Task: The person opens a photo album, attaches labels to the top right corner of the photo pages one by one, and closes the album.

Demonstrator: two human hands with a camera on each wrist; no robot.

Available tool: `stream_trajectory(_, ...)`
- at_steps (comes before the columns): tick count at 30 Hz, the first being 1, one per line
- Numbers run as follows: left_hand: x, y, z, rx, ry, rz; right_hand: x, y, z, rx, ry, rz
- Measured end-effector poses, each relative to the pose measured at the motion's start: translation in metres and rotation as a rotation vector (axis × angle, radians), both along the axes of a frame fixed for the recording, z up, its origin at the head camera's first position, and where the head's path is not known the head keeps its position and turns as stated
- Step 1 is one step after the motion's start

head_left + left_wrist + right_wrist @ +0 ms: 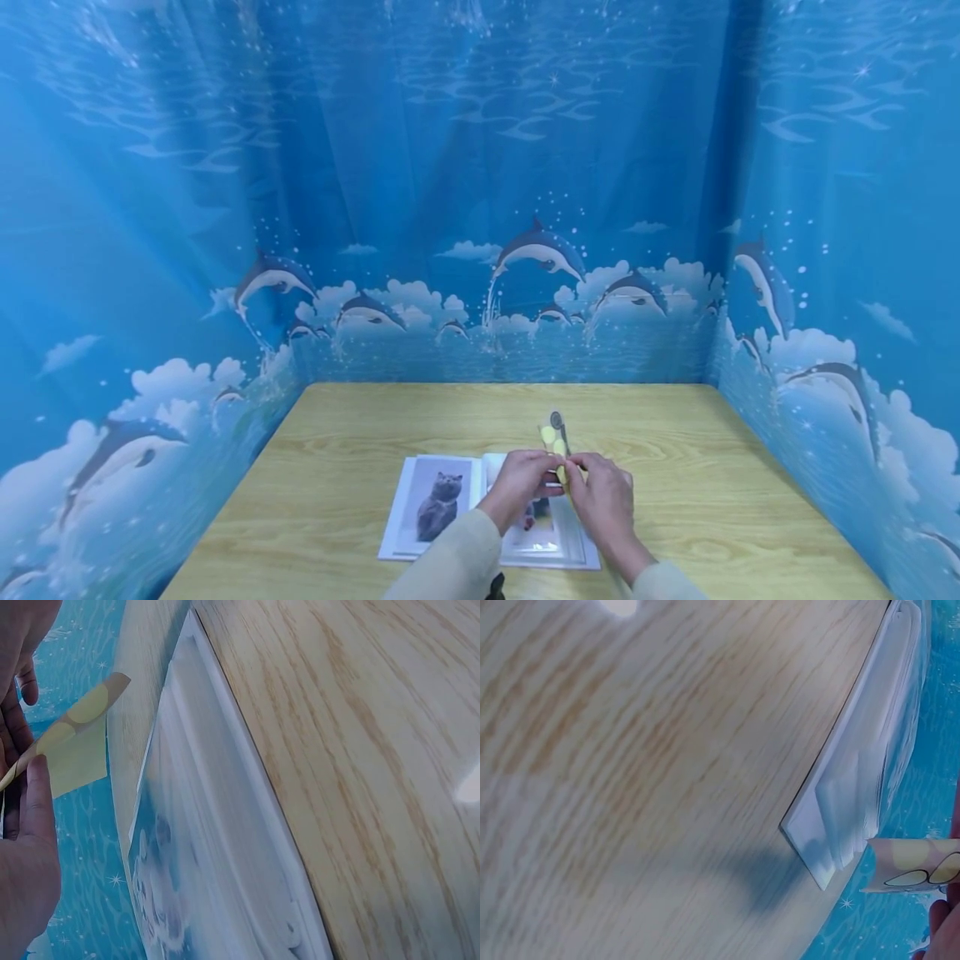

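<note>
My left hand [523, 477] and right hand [602, 496] meet above the right page of an open photo album [400, 533]. Between their fingertips they pinch a sticker sheet [560, 450]. Pale yellow round patches show on the sheet, and a dark round shape stands at its far end in the head view. In the left wrist view the sticker sheet [88, 705] looks bent, with a pale yellow flap below. Black-outlined oval shapes mark the sticker sheet [907, 859] in the right wrist view. My hands and forearms partly hide the right page.
A grey cat photo [438, 504] fills the album's left page. Clear sleeves [536, 546] reflect light on the right page. The album lies on a wood-grain table [315, 467]. Blue dolphin-print curtains [480, 208] surround the back and sides. A small dark object [496, 587] shows at the bottom edge.
</note>
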State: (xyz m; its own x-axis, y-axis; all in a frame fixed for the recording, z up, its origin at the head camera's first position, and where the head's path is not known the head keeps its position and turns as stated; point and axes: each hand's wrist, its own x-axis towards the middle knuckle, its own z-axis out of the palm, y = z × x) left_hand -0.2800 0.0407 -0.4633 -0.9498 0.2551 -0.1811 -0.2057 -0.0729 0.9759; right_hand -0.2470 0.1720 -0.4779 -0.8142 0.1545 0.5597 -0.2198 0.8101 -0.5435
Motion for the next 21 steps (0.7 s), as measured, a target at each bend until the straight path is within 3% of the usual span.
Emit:
stream_trajectory(15, 0.002, 0.002, -0.004, -0.007, 0.022, 0.030, 0.000, 0.007, 0.002, -0.089, -0.087, 0.019)
stream_trajectory(21, 0.002, 0.003, -0.005, -0.010, 0.018, 0.053, 0.000, 0.015, 0.006, -0.188, -0.137, -0.008)
